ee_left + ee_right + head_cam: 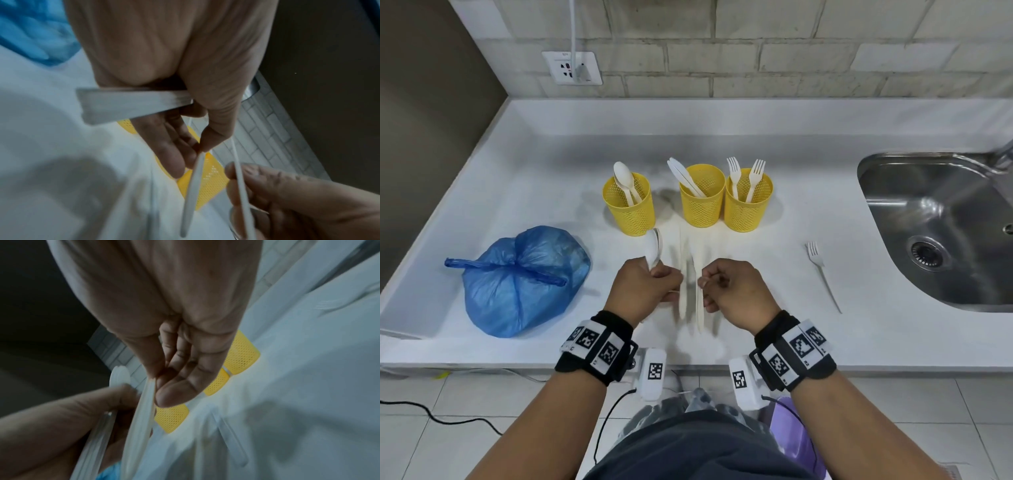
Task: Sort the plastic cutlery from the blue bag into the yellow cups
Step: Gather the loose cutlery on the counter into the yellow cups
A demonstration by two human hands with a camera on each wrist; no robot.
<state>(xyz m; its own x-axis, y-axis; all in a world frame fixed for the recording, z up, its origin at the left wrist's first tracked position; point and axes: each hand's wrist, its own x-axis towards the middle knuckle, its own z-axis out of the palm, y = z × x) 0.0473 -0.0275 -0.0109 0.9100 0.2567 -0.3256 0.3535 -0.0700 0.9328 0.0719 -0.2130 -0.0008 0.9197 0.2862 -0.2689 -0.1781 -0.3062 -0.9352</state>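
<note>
On the white counter stand three yellow mesh cups: the left cup (pixel 629 209) has spoons, the middle cup (pixel 702 202) knives, the right cup (pixel 748 205) forks. The knotted blue bag (pixel 524 277) lies at the left. Near the front edge my left hand (pixel 654 284) grips a bundle of white spoons (pixel 654 248), bowls pointing away, handles sticking out of the fist (pixel 131 104). Close to its right, my right hand (pixel 722 287) pinches blurred white knives (pixel 698 301) between thumb and forefinger (pixel 164 395). The knives (pixel 141 415) hang down between both hands.
One loose white fork (pixel 822 274) lies on the counter to the right of my hands. A steel sink (pixel 887 192) fills the far right. A wall socket (pixel 571 68) with a plugged cable sits on the tiled back wall. A cable trails across the floor below.
</note>
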